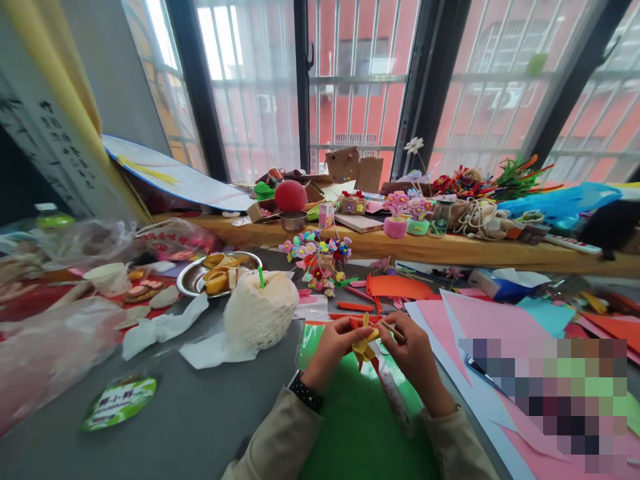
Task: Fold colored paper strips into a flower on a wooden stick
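Yellow folded piece, petal-like, sits above the green mat, pinched in the fingertips of the left hand, apparently to steady it while the right hand grips a thin stick close against it. The mat probably gives a smooth patch on the grey table, with pink sheets within easy reach at the right and a net-wrapped round object with a green straw stood aside at the left, near a metal bowl. Beyond, a cluttered ledge holding a red ball runs beneath barred windows.
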The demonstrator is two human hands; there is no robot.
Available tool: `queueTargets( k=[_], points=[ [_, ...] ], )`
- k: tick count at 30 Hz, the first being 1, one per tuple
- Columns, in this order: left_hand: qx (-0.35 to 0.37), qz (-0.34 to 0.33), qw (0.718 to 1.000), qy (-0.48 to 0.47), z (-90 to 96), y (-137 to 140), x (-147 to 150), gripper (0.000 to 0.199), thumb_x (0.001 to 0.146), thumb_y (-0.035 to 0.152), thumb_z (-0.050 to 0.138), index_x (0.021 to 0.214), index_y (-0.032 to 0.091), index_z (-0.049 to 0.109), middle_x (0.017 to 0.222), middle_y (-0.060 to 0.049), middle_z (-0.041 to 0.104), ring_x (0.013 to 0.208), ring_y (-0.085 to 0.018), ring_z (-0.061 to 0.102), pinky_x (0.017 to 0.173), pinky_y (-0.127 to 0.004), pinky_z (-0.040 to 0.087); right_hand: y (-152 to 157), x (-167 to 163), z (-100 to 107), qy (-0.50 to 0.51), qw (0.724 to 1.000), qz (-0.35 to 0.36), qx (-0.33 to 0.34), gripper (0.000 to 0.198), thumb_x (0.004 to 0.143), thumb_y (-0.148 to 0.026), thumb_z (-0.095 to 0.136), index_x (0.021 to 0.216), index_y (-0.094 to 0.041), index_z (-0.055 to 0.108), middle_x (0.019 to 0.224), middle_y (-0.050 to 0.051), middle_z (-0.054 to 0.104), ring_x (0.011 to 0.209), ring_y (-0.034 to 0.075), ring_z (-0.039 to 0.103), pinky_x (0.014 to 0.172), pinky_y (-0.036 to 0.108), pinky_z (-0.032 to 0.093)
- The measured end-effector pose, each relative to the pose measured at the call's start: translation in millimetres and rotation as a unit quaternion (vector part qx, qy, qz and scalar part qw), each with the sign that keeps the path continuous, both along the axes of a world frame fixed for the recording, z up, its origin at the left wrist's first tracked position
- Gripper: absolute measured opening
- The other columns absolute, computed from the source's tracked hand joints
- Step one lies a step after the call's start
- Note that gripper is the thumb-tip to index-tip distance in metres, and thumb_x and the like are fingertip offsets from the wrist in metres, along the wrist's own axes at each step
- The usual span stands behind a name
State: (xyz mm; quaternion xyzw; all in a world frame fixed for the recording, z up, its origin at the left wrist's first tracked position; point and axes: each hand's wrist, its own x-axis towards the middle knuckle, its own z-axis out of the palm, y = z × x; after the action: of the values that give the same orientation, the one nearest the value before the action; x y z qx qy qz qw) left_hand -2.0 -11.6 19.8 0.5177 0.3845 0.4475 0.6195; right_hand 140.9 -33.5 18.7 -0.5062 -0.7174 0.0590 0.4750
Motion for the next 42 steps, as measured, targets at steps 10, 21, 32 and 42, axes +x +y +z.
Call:
queueTargets(
  k=[10, 21, 32, 42],
  points=[
    [0.013, 0.019, 1.000, 0.006, -5.4, 1, -2, 0.027, 0.056, 0.038, 0.065, 0.065, 0.013, 0.058, 0.058, 0.002, 0.054, 0.054, -0.009, 0.048, 0.051, -0.020, 0.034, -1, -3, -3, 0.045, 0.996, 0.052, -0.057, 0.012, 0.071, -0.021, 0.048, 0.082, -0.018, 0.052, 0.074, 0.003, 0.062, 0.063, 0.015, 0.058, 0.056, 0.024, 0.045],
    [0.155, 0.009, 0.983, 0.095, -6.9, 0, 3, 0.027, 0.061, 0.038, 0.061, 0.054, 0.013, 0.052, 0.050, 0.004, 0.041, 0.048, -0.006, 0.036, 0.046, -0.019, 0.026, 2, -2, -2, 0.015, 0.996, 0.002, -0.084, 0.028, 0.074, -0.042, 0.047, 0.065, -0.017, 0.056, 0.055, 0.001, 0.059, 0.050, 0.014, 0.055, 0.046, 0.022, 0.040],
    [0.234, 0.055, 0.963, 0.124, -6.8, -3, 3, 0.027, 0.066, 0.036, 0.057, 0.085, 0.017, 0.059, 0.080, -0.004, 0.053, 0.067, -0.012, 0.049, 0.059, -0.021, 0.039, 0, -5, -4, -0.018, 1.000, 0.002, 0.024, 0.019, 0.077, -0.035, 0.047, 0.076, -0.018, 0.055, 0.065, 0.002, 0.059, 0.054, 0.013, 0.054, 0.049, 0.022, 0.041],
    [0.244, 0.053, 0.964, 0.089, 2.7, -8, 3, 0.022, 0.068, 0.034, 0.056, 0.076, 0.016, 0.048, 0.076, -0.003, 0.052, 0.065, -0.011, 0.050, 0.059, -0.021, 0.040, -7, -7, -2, -0.009, 0.998, 0.016, 0.064, 0.012, 0.079, -0.027, 0.045, 0.085, -0.019, 0.052, 0.074, 0.003, 0.057, 0.059, 0.012, 0.054, 0.052, 0.022, 0.043]
  ],
)
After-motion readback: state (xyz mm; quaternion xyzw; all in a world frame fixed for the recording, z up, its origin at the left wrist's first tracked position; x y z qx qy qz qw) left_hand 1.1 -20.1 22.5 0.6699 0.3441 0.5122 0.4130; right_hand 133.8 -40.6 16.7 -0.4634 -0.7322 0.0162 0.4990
